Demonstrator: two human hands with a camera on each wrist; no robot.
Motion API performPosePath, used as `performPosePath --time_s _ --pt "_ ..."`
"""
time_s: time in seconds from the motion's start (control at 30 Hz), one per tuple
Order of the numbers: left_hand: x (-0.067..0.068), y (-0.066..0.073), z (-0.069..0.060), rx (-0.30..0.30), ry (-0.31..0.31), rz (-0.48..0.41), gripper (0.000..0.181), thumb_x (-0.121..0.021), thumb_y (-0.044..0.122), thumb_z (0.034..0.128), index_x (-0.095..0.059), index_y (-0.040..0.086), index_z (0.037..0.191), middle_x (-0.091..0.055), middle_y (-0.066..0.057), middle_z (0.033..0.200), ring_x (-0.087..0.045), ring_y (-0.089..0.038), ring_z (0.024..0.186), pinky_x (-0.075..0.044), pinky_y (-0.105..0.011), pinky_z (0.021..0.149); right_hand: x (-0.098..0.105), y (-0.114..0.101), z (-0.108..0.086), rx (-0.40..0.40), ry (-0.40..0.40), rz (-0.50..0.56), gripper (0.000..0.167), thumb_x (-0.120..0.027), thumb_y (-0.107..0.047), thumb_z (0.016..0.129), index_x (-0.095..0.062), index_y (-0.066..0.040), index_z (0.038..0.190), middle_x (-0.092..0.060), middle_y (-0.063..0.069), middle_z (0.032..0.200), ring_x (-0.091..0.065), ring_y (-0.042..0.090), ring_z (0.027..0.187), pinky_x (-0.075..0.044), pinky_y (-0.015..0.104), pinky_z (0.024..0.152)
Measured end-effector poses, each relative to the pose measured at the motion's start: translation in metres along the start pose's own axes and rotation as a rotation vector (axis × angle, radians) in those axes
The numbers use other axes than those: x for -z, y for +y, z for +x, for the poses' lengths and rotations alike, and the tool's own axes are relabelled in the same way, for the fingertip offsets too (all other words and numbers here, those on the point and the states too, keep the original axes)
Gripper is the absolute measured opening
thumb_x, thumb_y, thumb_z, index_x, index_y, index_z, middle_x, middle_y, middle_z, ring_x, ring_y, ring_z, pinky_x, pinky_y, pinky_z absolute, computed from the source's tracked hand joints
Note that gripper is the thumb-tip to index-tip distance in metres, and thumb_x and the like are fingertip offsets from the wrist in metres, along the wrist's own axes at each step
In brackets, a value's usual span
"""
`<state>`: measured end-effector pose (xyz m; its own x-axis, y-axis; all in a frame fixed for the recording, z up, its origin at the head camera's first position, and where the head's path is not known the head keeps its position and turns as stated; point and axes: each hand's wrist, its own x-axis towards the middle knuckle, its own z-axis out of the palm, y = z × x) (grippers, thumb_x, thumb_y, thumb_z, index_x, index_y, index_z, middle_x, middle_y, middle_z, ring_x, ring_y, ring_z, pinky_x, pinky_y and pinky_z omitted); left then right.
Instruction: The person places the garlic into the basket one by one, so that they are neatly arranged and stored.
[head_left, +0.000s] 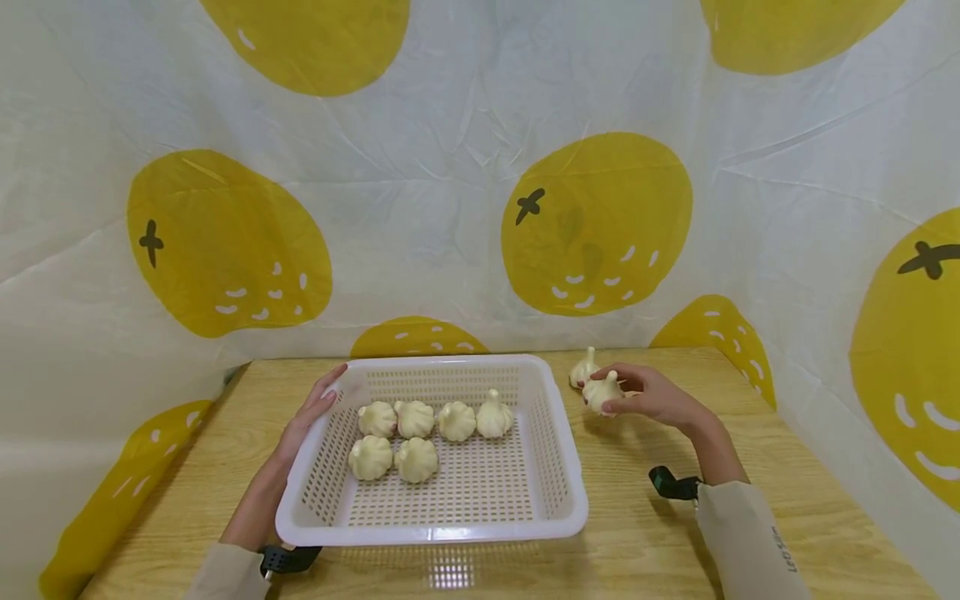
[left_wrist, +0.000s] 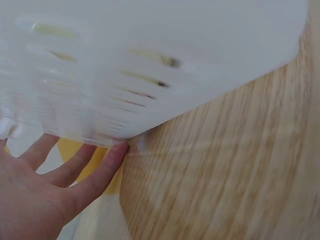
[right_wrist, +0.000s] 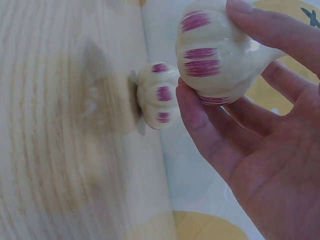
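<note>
My right hand (head_left: 656,396) holds a garlic bulb (head_left: 603,393) between thumb and fingers, its stem pointing up. Purple streaks mark its base in the right wrist view. Another garlic bulb (head_left: 584,367) stands just behind it on the table. At the left side of a white perforated basket (head_left: 431,533), my left hand (head_left: 300,425) touches the rim and wall with extended fingers. Inside the basket lie several garlic bulbs (head_left: 415,419) in two rows, toward the left and back. One bulb (head_left: 494,415) at the back row's right end has its stem up. The left wrist view shows fingertips against the basket's outside.
The basket stands on a wooden table (head_left: 645,525). A white curtain (head_left: 420,250) printed with yellow fruit hangs behind the table and along both sides. Dark straps (head_left: 291,559) sit on both wrists.
</note>
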<state>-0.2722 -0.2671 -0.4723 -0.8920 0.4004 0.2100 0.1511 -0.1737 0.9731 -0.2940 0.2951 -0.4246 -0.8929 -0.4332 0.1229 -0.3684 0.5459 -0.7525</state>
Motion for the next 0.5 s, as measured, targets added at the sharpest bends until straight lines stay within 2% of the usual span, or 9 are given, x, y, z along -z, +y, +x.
performPosePath --time_s 0.13,0.27,0.5 --pt "0.0 0.0 0.0 0.001 0.006 -0.001 0.053 -0.022 0.029 0.1148 -0.009 0.026 0.166 -0.027 0.005 0.159 -0.038 -0.007 0.141 -0.042 -0.023 0.107 0.002 -0.002 0.0 0.018 0.014 -0.019 0.044 -0.078 -0.021 0.093 -0.066 -0.008 0.133 -0.064 0.018 0.136 -0.06 0.033 0.117 -0.051 0.034 0.093" --pt "0.001 0.0 0.001 -0.005 -0.004 -0.004 0.053 -0.022 0.028 0.1148 -0.008 0.026 0.166 -0.026 0.006 0.159 -0.038 -0.007 0.142 -0.042 -0.023 0.107 0.004 -0.004 -0.001 0.017 0.014 -0.027 0.044 -0.077 -0.021 0.094 -0.065 -0.008 0.135 -0.063 0.019 0.137 -0.06 0.035 0.115 -0.051 0.033 0.09" --pt "0.003 -0.001 -0.001 -0.016 -0.022 -0.008 0.054 -0.022 0.028 0.115 -0.007 0.026 0.166 -0.027 0.006 0.16 -0.037 -0.007 0.142 -0.041 -0.023 0.107 0.007 -0.013 -0.005 0.017 0.031 -0.047 0.041 -0.075 -0.024 0.096 -0.065 -0.014 0.134 -0.059 0.017 0.145 -0.055 0.04 0.127 -0.047 0.052 0.1"
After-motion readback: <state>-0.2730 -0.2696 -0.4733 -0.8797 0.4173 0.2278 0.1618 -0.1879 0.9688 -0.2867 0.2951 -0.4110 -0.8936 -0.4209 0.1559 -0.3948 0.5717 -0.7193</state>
